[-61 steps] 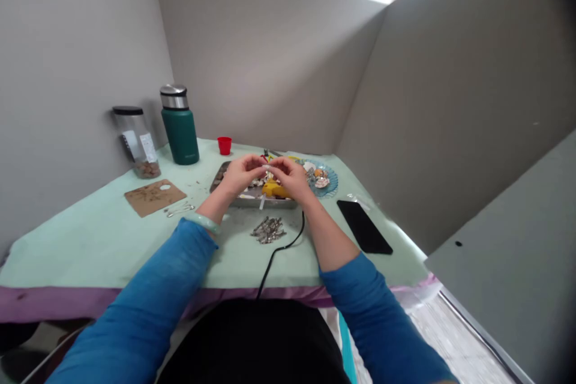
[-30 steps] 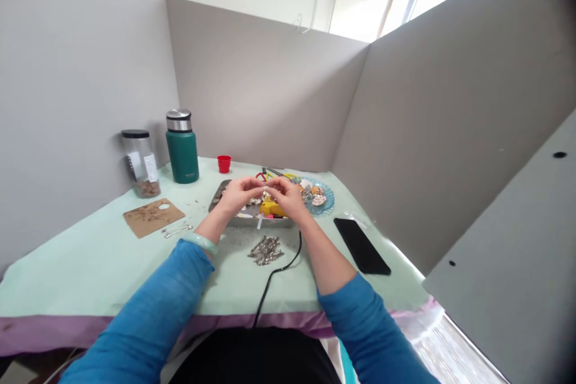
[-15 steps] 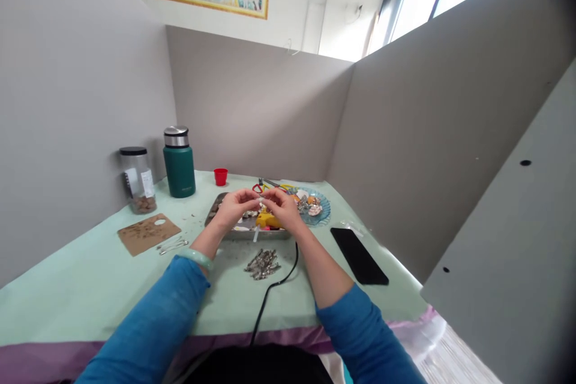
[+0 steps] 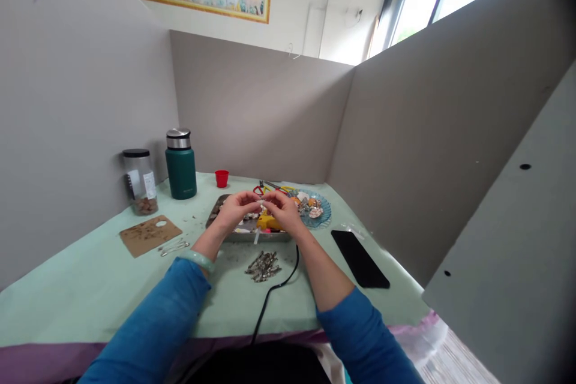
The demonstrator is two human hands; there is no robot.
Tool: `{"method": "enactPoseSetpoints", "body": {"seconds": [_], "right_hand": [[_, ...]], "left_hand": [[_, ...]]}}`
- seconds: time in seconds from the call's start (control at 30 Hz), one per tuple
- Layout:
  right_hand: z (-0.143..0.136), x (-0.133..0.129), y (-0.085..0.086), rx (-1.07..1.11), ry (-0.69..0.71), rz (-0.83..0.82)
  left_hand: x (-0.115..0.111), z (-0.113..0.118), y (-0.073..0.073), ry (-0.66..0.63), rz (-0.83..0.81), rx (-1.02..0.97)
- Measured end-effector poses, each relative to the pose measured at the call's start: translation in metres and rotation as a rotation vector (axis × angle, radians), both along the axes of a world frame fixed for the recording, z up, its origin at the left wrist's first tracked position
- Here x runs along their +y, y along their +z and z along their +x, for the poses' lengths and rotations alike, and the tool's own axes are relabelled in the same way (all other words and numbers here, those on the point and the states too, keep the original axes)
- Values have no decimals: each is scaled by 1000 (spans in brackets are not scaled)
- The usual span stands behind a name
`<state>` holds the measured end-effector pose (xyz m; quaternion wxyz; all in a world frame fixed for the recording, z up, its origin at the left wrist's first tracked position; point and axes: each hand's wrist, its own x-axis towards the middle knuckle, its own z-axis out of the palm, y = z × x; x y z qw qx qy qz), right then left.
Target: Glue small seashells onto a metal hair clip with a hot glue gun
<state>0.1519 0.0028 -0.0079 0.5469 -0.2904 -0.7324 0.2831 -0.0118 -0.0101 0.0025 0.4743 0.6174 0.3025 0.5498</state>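
My left hand (image 4: 234, 211) and my right hand (image 4: 282, 210) meet fingertip to fingertip above a metal tray (image 4: 270, 237). Both are closed in a pinch around something small and pale, too small to name. Under the hands, a yellow glue gun (image 4: 266, 221) lies in the tray among small pale and coloured pieces, its translucent glue stick (image 4: 257, 236) jutting over the front rim. In front of the tray lies a heap of small silvery metal clips (image 4: 263, 266). A black cord (image 4: 269, 296) runs from the tray toward the table's front edge.
At the right stand a blue glass plate (image 4: 324, 216) of shell-like pieces and a black phone (image 4: 360, 258). Pliers (image 4: 273, 185) lie behind the tray. Leftward are a green flask (image 4: 180, 173), a jar (image 4: 140, 183), a red cup (image 4: 222, 178), brown cardboard (image 4: 148, 236) and safety pins (image 4: 174, 246). Partitions enclose the table.
The camera view has shifted slightly. My hands stay together above the tray in nearly the same pinch; the things on the table have not moved.
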Motion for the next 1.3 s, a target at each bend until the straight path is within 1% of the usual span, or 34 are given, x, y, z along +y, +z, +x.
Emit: {"method": "enactPoseSetpoints", "body": {"seconds": [0.23,0.6,0.8,1.13,1.3], "right_hand": [[0,-2,1,4,-11,9],[0,2,-3,2,-27,13],[1,3,-2,-27,-64,30],[0,3,-3,-20,-43,34],[0,4,-4,-12,-47,41]], "left_hand": [[0,1,0,7,4,-11],[5,0,-3,51,54,55],[4,0,-2,47,60,49],[6,-1,-4,58,79,49],[6,-1,-4,70,114,91]]}}
